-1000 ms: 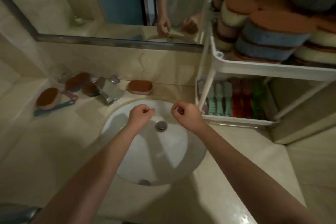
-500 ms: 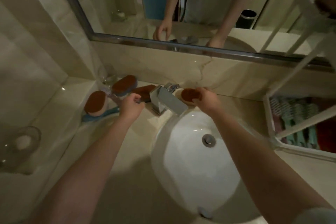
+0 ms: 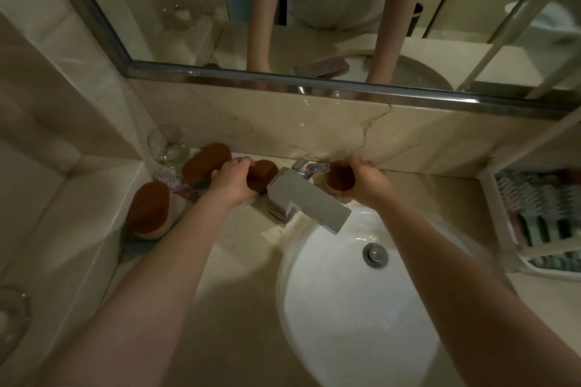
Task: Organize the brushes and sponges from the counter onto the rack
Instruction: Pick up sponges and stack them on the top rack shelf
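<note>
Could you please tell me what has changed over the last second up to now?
Both hands moved from above the basin back to the wall. The left hand now grips the left sponge beside the faucet, the right hand the right sponge. The two outer sponges and the brushes in the rack stayed put.

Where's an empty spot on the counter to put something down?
Bare counter lies between the right hand and the rack, behind the sink. Another patch runs between the left forearm and the sink. The back-left corner, left of the faucet, is crowded with sponges and a glass.
</note>
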The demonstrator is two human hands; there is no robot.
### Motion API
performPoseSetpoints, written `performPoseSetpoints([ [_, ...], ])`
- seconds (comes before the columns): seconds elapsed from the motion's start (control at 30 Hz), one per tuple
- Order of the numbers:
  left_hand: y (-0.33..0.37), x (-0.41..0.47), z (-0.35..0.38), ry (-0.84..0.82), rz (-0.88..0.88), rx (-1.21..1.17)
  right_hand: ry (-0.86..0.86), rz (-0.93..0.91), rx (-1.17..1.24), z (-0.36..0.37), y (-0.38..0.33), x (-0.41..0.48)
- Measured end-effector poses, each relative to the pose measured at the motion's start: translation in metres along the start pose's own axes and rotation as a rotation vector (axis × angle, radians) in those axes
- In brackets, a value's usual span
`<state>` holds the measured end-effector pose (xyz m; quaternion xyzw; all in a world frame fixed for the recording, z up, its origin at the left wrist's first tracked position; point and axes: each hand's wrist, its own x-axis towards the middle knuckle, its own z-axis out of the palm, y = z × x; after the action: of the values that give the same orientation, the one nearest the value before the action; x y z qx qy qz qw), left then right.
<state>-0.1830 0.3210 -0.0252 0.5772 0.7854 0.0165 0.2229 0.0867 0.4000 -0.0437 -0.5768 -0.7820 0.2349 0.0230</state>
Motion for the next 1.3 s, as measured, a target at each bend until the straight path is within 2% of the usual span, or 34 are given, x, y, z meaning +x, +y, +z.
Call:
performPoseSetpoints([
  [0.13,-0.001,0.002,0.002,0.022,-0.014,-0.02,0.066,0.072,0.196,-0.008,-0.001,-0.005],
  [0.3,-0.006,-0.011,-0.002,0.118,-0.084,-0.306,0.183,0.174,0.602,-0.021,-0.009,-0.021],
  [0.47,0.001,-0.034,-0.022,0.192,-0.159,-0.588,0.213,0.16,0.889,-0.046,-0.023,-0.042],
  [0.57,0.015,-0.052,-0.036,0.25,-0.142,-0.812,0.221,0.155,1.027,-0.069,-0.034,-0.057],
  [0.7,0.051,-0.081,-0.057,0.267,-0.046,-1.052,0.216,0.052,1.093,-0.1,-0.056,-0.08],
  [0.87,0.101,-0.11,-0.086,0.139,0.082,-1.251,0.208,-0.089,1.087,-0.137,-0.078,-0.104],
  [0.93,0.123,-0.119,-0.094,0.141,0.136,-1.311,0.231,-0.123,1.083,-0.154,-0.081,-0.116],
  [1.3,0.252,-0.169,-0.122,0.212,0.411,-1.386,0.348,-0.224,1.153,-0.248,-0.04,-0.179],
])
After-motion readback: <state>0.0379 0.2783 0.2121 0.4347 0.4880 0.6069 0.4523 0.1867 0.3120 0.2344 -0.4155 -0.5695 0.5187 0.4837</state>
